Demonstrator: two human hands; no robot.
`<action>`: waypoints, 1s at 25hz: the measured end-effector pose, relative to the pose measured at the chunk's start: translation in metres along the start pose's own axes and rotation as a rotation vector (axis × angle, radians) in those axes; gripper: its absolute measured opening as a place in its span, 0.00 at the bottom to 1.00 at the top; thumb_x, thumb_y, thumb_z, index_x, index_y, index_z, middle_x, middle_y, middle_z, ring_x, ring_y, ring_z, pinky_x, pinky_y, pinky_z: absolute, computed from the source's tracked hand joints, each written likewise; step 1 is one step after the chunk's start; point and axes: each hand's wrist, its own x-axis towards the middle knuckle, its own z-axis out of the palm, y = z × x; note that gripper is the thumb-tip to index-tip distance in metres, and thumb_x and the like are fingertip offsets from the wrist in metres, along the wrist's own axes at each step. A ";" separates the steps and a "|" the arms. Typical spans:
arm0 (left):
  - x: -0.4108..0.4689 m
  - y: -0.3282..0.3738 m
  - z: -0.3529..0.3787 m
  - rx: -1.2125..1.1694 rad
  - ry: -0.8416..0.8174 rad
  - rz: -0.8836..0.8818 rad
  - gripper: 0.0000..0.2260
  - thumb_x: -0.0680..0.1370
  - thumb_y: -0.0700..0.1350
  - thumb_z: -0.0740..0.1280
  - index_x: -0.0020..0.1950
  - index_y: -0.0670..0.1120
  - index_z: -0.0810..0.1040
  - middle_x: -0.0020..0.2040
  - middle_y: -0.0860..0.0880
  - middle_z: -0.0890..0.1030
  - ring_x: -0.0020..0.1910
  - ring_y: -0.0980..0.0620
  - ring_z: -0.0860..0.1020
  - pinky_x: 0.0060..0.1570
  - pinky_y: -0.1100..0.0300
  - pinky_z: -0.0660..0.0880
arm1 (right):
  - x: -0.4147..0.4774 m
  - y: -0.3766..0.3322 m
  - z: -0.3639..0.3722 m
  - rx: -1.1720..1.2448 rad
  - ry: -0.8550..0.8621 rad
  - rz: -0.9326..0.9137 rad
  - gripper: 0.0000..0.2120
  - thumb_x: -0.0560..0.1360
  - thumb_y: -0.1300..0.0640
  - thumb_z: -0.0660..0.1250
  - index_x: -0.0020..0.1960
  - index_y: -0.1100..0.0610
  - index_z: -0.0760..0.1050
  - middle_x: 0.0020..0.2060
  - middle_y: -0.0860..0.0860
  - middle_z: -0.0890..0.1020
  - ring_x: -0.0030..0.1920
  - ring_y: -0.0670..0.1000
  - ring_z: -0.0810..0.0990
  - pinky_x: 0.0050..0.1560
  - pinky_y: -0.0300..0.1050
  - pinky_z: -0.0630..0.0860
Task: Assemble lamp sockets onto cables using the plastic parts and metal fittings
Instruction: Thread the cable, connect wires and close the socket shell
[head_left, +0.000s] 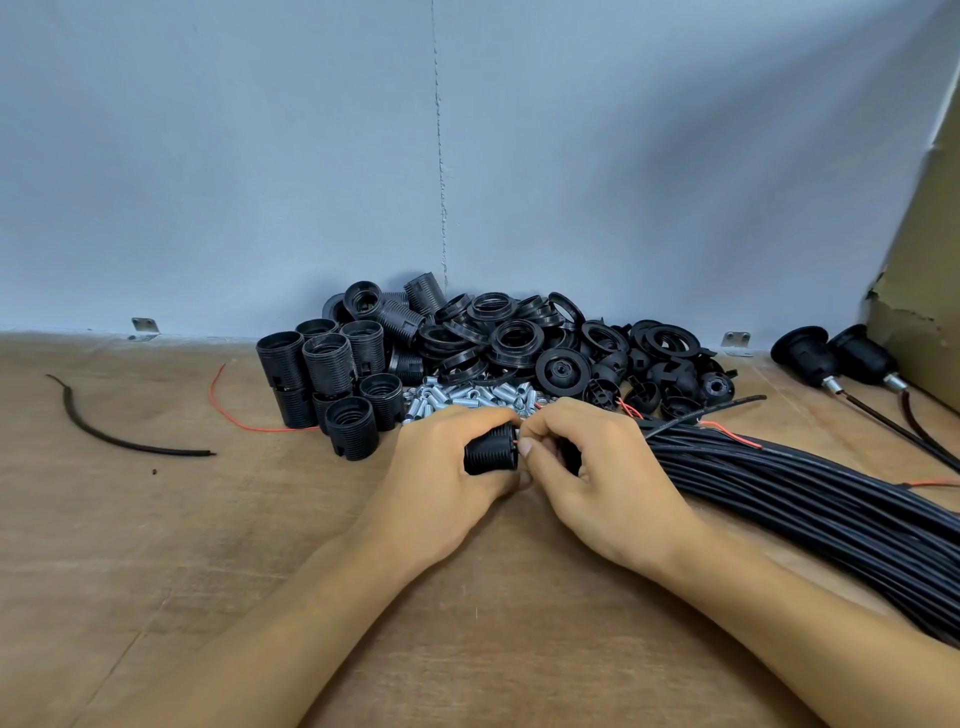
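Observation:
My left hand (441, 467) grips a black threaded socket body (491, 451) lying sideways just above the wooden table (156, 545). My right hand (587, 462) meets it from the right, its fingertips pinching thin wire ends at the socket's mouth, where a bit of red wire shows. A dark part sits inside my right palm, mostly hidden. Behind the hands lies a heap of small silver metal fittings (467, 397). A thick bundle of black cables (805, 499) runs off to the right.
Black threaded sockets (332, 379) stand at the back left, with a heap of black rings and caps (545, 338) beside them. Two assembled sockets on cables (831, 358) lie far right by a cardboard box (924, 291). A loose black cable piece (119, 436) lies left.

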 end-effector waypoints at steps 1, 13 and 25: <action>0.000 0.000 0.000 0.009 -0.002 0.001 0.06 0.72 0.45 0.78 0.45 0.49 0.82 0.37 0.53 0.78 0.40 0.52 0.76 0.42 0.57 0.72 | 0.000 0.000 0.000 0.000 0.000 -0.004 0.08 0.77 0.60 0.67 0.39 0.52 0.76 0.34 0.47 0.76 0.39 0.48 0.75 0.41 0.44 0.72; 0.001 -0.002 0.000 0.033 0.035 -0.035 0.08 0.71 0.44 0.77 0.49 0.49 0.83 0.41 0.53 0.81 0.43 0.54 0.77 0.45 0.58 0.72 | 0.001 -0.003 0.003 -0.023 0.074 0.008 0.04 0.76 0.58 0.69 0.43 0.51 0.80 0.36 0.42 0.78 0.42 0.44 0.77 0.45 0.35 0.71; -0.001 -0.002 0.003 0.051 0.010 -0.064 0.14 0.70 0.46 0.80 0.54 0.52 0.84 0.44 0.53 0.81 0.45 0.55 0.78 0.48 0.58 0.74 | 0.001 0.003 0.003 -0.076 0.077 -0.042 0.08 0.78 0.60 0.69 0.41 0.52 0.81 0.35 0.41 0.77 0.38 0.44 0.75 0.48 0.54 0.73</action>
